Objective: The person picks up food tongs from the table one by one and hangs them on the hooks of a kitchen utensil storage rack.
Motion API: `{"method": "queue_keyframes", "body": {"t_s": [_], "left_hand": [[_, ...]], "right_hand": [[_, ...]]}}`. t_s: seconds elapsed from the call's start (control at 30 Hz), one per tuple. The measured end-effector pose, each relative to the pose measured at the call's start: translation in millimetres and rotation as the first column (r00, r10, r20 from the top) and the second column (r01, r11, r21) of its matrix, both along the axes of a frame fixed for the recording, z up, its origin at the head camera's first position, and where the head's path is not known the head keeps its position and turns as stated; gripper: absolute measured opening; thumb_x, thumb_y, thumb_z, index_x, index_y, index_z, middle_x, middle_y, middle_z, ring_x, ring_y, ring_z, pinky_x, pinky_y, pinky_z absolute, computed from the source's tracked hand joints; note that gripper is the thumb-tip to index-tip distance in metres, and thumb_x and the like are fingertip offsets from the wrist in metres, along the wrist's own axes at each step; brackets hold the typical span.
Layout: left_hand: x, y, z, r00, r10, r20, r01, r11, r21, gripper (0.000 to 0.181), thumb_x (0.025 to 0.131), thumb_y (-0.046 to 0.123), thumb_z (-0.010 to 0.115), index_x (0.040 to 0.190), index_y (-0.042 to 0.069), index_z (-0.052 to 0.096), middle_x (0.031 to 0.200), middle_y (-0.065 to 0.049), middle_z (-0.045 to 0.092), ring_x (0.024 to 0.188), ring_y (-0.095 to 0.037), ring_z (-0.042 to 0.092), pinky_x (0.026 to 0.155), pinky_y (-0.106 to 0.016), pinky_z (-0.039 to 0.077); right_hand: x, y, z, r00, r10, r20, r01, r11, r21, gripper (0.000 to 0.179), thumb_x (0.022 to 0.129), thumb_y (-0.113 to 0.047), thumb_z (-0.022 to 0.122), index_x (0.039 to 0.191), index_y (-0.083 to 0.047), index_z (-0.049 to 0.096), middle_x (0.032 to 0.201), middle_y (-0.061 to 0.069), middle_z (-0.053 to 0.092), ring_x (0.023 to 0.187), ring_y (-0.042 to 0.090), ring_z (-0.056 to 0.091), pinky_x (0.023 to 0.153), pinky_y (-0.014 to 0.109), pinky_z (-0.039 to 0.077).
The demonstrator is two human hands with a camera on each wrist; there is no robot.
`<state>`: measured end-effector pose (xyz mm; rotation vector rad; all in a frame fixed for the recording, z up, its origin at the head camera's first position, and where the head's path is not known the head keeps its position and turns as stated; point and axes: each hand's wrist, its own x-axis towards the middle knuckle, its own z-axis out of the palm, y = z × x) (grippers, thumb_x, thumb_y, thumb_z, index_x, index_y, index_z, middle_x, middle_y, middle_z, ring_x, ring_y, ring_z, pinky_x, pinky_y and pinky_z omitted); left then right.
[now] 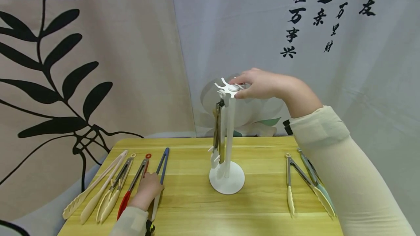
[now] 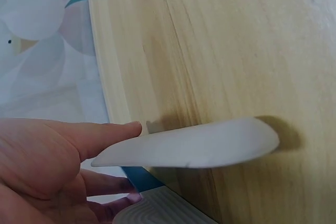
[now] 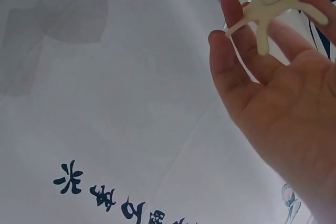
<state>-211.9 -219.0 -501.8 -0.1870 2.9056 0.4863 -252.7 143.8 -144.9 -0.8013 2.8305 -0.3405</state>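
Note:
My left hand (image 1: 149, 190) is at a pair of blue-and-grey tongs (image 1: 164, 163) on the left of the table. In the left wrist view, the thumb lies by one pale tong head (image 2: 210, 142), and the other fingers reach behind the second arm with its blue part (image 2: 144, 179). My right hand (image 1: 262, 83) grips the hooked top of a white utensil stand (image 1: 231, 126); in the right wrist view its fingers surround the hooked top (image 3: 268, 14). Metal tongs (image 1: 218, 130) hang on the stand's left side.
Red tongs (image 1: 131, 187), cream-tipped metal tongs (image 1: 115, 192) and all-cream tongs (image 1: 101, 188) lie on the left. Right of the stand lie cream-tipped tongs (image 1: 305, 181) and teal tongs (image 1: 316, 176), partly behind my right sleeve. A curtain (image 1: 147, 65) hangs behind the wooden table (image 1: 262, 199).

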Motion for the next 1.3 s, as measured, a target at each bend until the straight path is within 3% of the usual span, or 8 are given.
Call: {"method": "queue_keyframes", "body": {"t_s": [0.3,0.53,0.93,1.13,1.3], "left_hand": [[0.8,-0.7,-0.2,0.998,0.058,0.012,-0.058,0.998,0.037,0.036,0.082,0.014,0.067,0.104,-0.012,0.057,0.101,-0.029,0.049,0.074,-0.031,0.054,0.053,-0.040,0.046],[-2.3,-1.2,-3.4,0.998,0.067,0.006,-0.067,0.997,0.029,0.041,0.081,0.019,0.072,0.105,-0.010,0.056,0.100,-0.027,0.051,0.078,-0.033,0.057,0.054,-0.040,0.048],[-1.4,0.3,-2.3,0.997,0.071,-0.003,-0.071,0.996,0.057,0.029,0.080,0.013,0.064,0.101,-0.007,0.058,0.089,-0.020,0.050,0.068,-0.029,0.052,0.049,-0.039,0.042],[-2.7,1.6,0.3,0.998,0.067,-0.008,-0.066,0.996,0.052,0.039,0.079,0.014,0.065,0.111,-0.007,0.057,0.092,-0.021,0.051,0.072,-0.030,0.053,0.053,-0.040,0.044],[-3.0,3.3,3.4,0.997,0.071,-0.032,-0.069,0.996,0.056,0.051,0.079,0.015,0.065,0.123,-0.008,0.052,0.100,-0.024,0.053,0.078,-0.032,0.056,0.056,-0.043,0.045]], "right_hand": [[-6.6,8,-4.7,0.999,0.032,0.035,-0.028,0.996,-0.088,0.050,0.094,-0.024,0.057,0.142,-0.021,0.045,0.152,0.007,0.032,0.140,0.031,0.026,0.108,0.055,0.029],[-10.2,11,-4.7,0.997,0.051,0.061,-0.044,0.994,-0.105,0.049,0.094,-0.023,0.057,0.142,-0.019,0.045,0.151,0.009,0.032,0.140,0.032,0.026,0.108,0.056,0.029],[-11.5,12,-1.9,0.992,0.061,0.114,-0.048,0.992,-0.117,0.050,0.094,-0.022,0.058,0.142,-0.022,0.044,0.155,0.007,0.025,0.143,0.031,0.020,0.110,0.057,0.024],[-8.2,10,-0.1,0.995,0.067,0.075,-0.060,0.994,-0.092,0.050,0.095,-0.021,0.057,0.143,-0.019,0.044,0.155,0.011,0.025,0.143,0.034,0.017,0.111,0.057,0.023],[0.2,3,3.5,0.997,0.053,-0.050,-0.052,0.999,0.016,0.047,0.094,-0.021,0.058,0.140,-0.019,0.048,0.149,0.013,0.034,0.136,0.035,0.023,0.107,0.059,0.026]]}}
